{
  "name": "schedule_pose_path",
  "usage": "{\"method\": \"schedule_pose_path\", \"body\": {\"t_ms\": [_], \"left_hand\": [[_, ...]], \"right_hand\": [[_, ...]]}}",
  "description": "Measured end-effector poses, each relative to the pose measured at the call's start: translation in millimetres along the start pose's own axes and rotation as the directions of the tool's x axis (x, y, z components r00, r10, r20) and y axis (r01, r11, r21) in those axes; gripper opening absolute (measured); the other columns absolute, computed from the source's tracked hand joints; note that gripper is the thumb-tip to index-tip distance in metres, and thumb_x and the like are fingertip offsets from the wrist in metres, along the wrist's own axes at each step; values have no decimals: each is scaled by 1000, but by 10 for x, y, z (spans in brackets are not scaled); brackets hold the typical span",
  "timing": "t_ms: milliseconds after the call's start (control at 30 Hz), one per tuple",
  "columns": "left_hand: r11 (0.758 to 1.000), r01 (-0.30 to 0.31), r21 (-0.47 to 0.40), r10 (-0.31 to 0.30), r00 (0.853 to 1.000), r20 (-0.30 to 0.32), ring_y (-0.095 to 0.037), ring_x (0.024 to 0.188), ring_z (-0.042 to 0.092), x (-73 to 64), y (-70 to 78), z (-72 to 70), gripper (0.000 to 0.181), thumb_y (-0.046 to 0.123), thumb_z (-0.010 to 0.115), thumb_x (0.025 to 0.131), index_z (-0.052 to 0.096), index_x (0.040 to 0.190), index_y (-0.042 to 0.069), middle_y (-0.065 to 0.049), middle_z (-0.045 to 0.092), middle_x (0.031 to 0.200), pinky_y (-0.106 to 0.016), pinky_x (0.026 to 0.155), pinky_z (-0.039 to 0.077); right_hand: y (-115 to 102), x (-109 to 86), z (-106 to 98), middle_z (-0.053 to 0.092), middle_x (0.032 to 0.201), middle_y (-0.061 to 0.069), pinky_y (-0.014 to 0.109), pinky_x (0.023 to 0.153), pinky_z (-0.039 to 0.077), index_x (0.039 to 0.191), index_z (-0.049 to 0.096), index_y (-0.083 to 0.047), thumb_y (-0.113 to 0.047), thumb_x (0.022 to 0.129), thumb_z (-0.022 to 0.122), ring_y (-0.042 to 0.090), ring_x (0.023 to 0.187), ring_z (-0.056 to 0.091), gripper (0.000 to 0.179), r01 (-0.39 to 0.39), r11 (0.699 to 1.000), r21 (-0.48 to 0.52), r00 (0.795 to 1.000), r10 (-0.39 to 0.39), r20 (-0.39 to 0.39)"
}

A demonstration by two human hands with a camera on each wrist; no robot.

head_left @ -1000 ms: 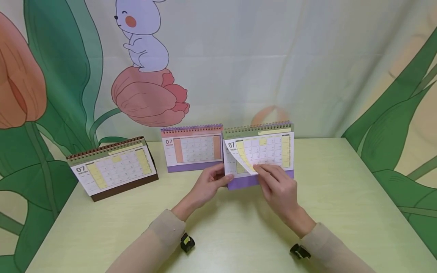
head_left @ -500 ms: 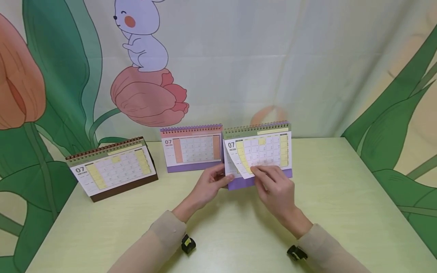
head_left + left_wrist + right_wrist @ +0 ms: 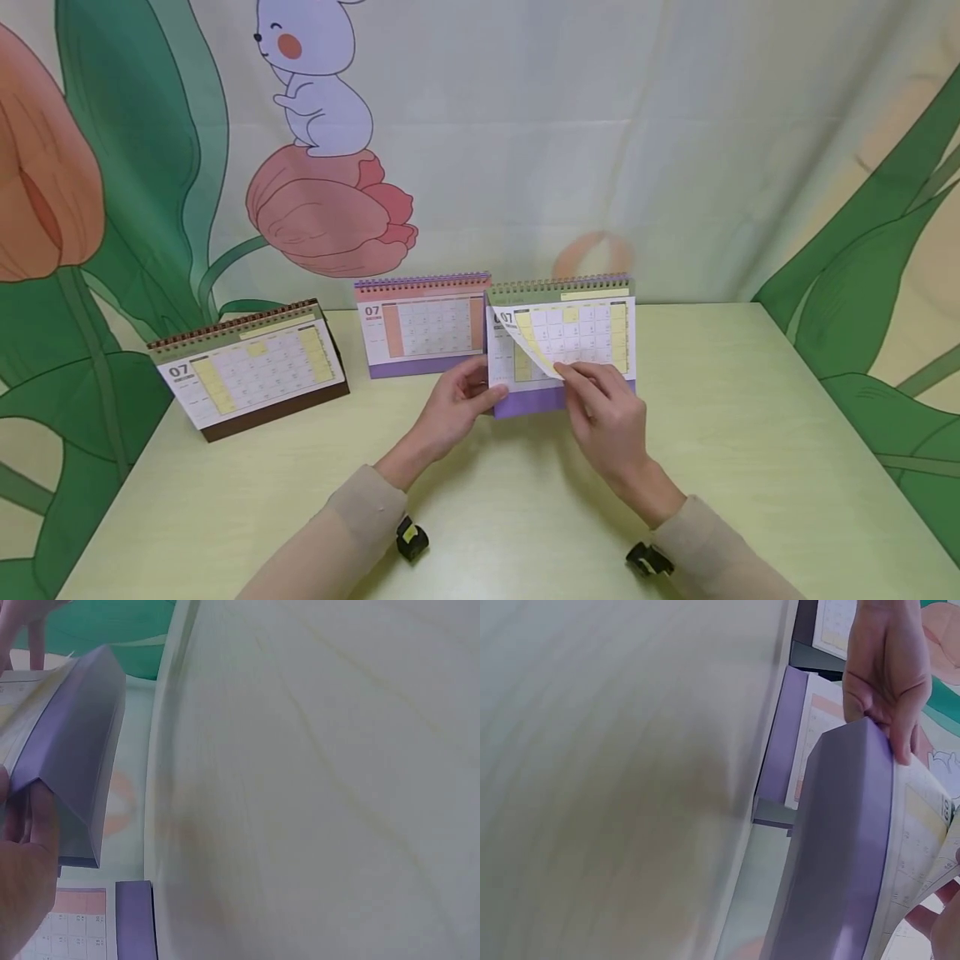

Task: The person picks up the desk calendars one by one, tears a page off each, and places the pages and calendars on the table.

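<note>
A spiral desk calendar (image 3: 525, 404) with a purple base and a green-headed "07" page is held up off the table between both hands. My left hand (image 3: 452, 408) grips its lower left corner, thumb on the front and fingers behind or under the base, as the left wrist view shows. Between thumb and fingers, my right hand (image 3: 611, 417) pinches the lower edge of the front page (image 3: 540, 350). That page bends up at its left corner, and another "07" page shows beneath. In the right wrist view the purple base (image 3: 840, 840) hangs above the table.
Just left of the held calendar stands a pink-headed calendar (image 3: 427, 325) with a purple base. Farther left is an angled calendar (image 3: 251, 367) with a brown base. A printed curtain (image 3: 510, 167) hangs behind the pale table (image 3: 750, 417).
The held calendar has shifted slightly left. Its front page's lower left corner dropped, then lifted and curled back again, with the right hand still pinching it.
</note>
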State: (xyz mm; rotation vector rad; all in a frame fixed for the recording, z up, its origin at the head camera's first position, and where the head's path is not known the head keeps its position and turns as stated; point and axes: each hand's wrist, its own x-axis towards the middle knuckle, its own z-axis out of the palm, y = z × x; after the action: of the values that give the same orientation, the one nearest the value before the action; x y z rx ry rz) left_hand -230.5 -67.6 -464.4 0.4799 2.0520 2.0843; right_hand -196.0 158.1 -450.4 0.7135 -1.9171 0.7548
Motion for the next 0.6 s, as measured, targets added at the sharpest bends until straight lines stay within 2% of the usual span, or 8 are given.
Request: {"method": "schedule_pose_path", "body": {"t_ms": [333, 600], "left_hand": [[1000, -1, 17, 2, 999, -36, -25, 101, 68, 1, 7, -6, 38, 0, 66, 99, 63, 135, 6, -13, 70, 120, -35, 80, 59], [999, -23, 47, 27, 994, -102, -24, 99, 69, 2, -25, -7, 36, -2, 68, 97, 62, 132, 4, -14, 71, 115, -30, 82, 57]], "right_hand": [[-43, 60, -2, 72, 96, 13, 39, 71, 58, 109, 78, 0, 16, 83, 73, 28, 86, 69, 31, -38, 998, 45, 998, 40, -55], [-99, 80, 3, 74, 90, 12, 19, 58, 47, 102, 78, 4, 16, 83, 76, 22, 72, 67, 22, -150, 982, 112, 986, 157, -55]]}}
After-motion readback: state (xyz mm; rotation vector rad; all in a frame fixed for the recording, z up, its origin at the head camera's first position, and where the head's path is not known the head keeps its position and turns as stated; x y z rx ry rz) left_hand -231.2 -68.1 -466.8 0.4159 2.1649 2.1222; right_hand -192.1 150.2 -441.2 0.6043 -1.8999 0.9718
